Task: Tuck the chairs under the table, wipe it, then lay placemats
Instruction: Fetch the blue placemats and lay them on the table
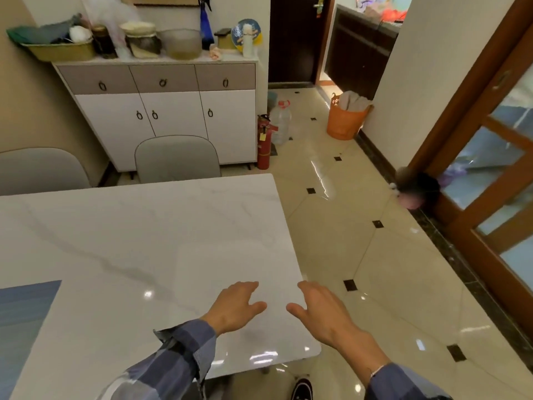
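Lower left of frame: a blue placemat (24,319) lies flat on the white marble table (138,232), cut off by the frame edge. Only this one mat is visible.

Left and centre, beyond the far table edge: two grey chairs (40,168) (177,158), backs close against the table, apparently tucked in. Behind them a white sideboard (161,111) carries jars, a basket and a bowl.

Lower centre: left hand (235,308), fingers spread and relaxed, gripping nothing, over the near right corner of the table. Contact with the surface cannot be told. A faint pale rectangle shows on the tabletop just ahead of the hands; whether it is a light mat or a reflection cannot be told.

Lower right of centre: right hand (320,308), likewise spread and empty, over the table's right edge.

Right: glossy tiled floor, red fire extinguisher (264,142), orange basket (344,119), wooden glazed door.

Judgement: chairs done, no cloth in sight, one mat down, so the placemat step is in hand. Next move calls for fetching another mat, none visible here, and setting it square to the table edge at a free place.
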The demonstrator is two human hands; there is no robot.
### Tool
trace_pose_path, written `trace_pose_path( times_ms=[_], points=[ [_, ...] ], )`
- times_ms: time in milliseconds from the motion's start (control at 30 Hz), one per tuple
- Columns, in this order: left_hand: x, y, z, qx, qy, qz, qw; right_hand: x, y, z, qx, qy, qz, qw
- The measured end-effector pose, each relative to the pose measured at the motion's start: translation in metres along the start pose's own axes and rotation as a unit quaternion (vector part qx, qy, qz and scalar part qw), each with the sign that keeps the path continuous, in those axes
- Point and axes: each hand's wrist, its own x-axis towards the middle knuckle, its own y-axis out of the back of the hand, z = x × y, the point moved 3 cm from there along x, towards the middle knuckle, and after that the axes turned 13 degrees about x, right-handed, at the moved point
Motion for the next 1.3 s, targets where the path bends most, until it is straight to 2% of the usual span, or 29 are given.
trace_pose_path(
  times_ms=[133, 267, 533, 767, 900, 1067, 1300],
  points=[
    [0.070, 0.033, 0.036, -0.007, 0.051, 0.012, 0.999, 0.067, 0.058, 0.020, -0.020, 0.039, -0.030, 0.999],
    [0.123, 0.065, 0.076, -0.029, 0.085, 0.018, 0.996, 0.125, 0.124, 0.037, -0.021, 0.069, -0.027, 0.997],
    [0.227, 0.120, 0.111, -0.107, 0.159, 0.043, 0.981, 0.258, 0.188, 0.067, -0.051, 0.130, -0.072, 0.988],
    [0.285, 0.149, 0.124, -0.155, 0.261, 0.064, 0.951, 0.367, 0.240, 0.076, -0.084, 0.185, -0.135, 0.970],
    [0.319, 0.194, 0.113, -0.170, 0.308, 0.089, 0.932, 0.434, 0.282, 0.042, -0.097, 0.232, -0.156, 0.955],
    [0.360, 0.255, 0.083, -0.175, 0.338, 0.120, 0.917, 0.508, 0.299, -0.005, -0.108, 0.269, -0.178, 0.941],
    [0.455, 0.372, -0.012, -0.182, 0.347, 0.176, 0.903, 0.651, 0.320, -0.096, -0.102, 0.307, -0.189, 0.927]
  ],
)
